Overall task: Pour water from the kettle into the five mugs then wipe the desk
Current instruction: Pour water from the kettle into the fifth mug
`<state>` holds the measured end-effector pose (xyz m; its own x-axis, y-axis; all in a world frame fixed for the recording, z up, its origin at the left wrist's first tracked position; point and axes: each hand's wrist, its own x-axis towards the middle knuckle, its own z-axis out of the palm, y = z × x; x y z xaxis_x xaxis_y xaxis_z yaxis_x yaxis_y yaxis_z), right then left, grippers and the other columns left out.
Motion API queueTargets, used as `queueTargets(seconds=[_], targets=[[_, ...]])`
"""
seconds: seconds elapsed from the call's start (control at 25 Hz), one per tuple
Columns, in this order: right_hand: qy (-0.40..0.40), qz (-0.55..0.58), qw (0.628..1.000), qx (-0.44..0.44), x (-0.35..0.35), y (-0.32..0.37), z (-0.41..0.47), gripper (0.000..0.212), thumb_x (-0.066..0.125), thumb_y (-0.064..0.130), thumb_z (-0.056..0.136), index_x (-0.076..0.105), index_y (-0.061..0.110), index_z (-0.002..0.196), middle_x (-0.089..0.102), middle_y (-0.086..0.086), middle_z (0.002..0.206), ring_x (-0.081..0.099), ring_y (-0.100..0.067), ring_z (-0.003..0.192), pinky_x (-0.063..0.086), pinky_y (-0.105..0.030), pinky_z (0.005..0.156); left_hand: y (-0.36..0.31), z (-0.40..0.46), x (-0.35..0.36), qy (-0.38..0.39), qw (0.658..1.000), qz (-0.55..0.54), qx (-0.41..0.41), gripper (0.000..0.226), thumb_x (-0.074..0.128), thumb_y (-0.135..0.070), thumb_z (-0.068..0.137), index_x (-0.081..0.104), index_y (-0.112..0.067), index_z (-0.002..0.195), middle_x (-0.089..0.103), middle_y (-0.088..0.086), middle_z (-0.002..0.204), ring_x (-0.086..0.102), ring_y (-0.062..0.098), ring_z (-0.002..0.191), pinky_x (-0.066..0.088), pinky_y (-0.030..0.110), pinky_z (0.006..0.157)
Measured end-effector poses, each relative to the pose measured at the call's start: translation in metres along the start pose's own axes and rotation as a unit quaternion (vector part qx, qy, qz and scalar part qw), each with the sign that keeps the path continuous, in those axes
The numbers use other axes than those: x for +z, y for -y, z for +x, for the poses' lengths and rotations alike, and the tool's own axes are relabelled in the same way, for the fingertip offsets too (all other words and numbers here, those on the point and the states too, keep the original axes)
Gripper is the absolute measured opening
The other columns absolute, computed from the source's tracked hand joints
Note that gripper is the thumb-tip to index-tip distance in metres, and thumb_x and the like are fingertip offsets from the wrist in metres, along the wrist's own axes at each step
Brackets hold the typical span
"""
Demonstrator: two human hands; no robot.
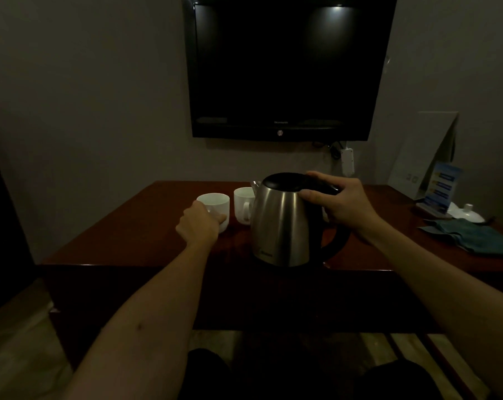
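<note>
Two white mugs show on the dark red-brown desk (123, 226), and a big shiny metal kettle (285, 226) stands near the front edge, just to their right. The kettle has a black lid and a black handle on its right side. Its spout points away, toward the back mug (243, 205). It sits upright on the desk.

The right hand (342, 203) is on top of the kettle. Its fingers curl over the black top of the handle and the thumb presses the side below the lid, so the hand is clamped on the kettle.

The left hand (199, 223) is on the front mug (215, 207). Its fingers wrap round the near side of the mug, and the mug stands on the desk. The back mug stands just beside it, close to the kettle's spout, with its handle facing the camera. A bit of something white peeks out behind the kettle under the right hand, but I cannot tell what it is.

On the right end of the desk lies a green cloth (472, 236), all crumpled. Behind it sits a white lid-like thing (467, 213) and a blue card in a stand (441, 192). A black TV (285, 67) hangs on the wall above the desk. The room is dim.
</note>
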<state>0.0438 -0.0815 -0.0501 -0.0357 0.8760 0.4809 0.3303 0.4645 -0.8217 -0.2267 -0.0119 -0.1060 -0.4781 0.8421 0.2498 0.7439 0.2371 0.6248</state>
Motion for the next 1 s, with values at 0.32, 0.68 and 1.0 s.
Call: queueTargets(seconds=[0.32,0.68,1.0], targets=[[-0.001,-0.003,1.0,-0.01,0.0,-0.006,0.002,0.064,0.082,0.037,0.069,0.064,0.025,0.129,0.061,-0.001,0.132,0.056,-0.018,0.124,0.048,-0.045,0.105,-0.017,0.012,0.018,0.01,1.0,-0.023,-0.001,0.065,0.075,-0.038,0.083,0.049,-0.004,0.132,0.059,0.015,0.127,0.058,0.03,0.116,0.048,0.04,0.087],[-0.006,0.002,1.0,-0.026,0.001,-0.011,0.004,0.058,0.082,0.032,0.074,0.064,0.024,0.129,0.064,0.001,0.128,0.058,-0.016,0.122,0.049,-0.042,0.104,-0.015,0.013,0.02,0.012,1.0,0.015,0.022,0.068,0.072,-0.049,0.081,0.052,-0.004,0.128,0.056,0.016,0.126,0.054,0.03,0.114,0.047,0.039,0.084],[0.029,-0.068,0.997,-0.033,-0.01,-0.003,0.002,0.057,0.077,0.033,0.082,0.06,0.019,0.135,0.066,0.001,0.123,0.061,-0.006,0.102,0.053,-0.032,0.092,-0.028,0.004,-0.012,-0.032,0.98,0.108,0.164,0.066,0.071,-0.043,0.083,0.047,-0.009,0.134,0.044,0.014,0.138,0.044,0.034,0.125,0.042,0.047,0.097]])
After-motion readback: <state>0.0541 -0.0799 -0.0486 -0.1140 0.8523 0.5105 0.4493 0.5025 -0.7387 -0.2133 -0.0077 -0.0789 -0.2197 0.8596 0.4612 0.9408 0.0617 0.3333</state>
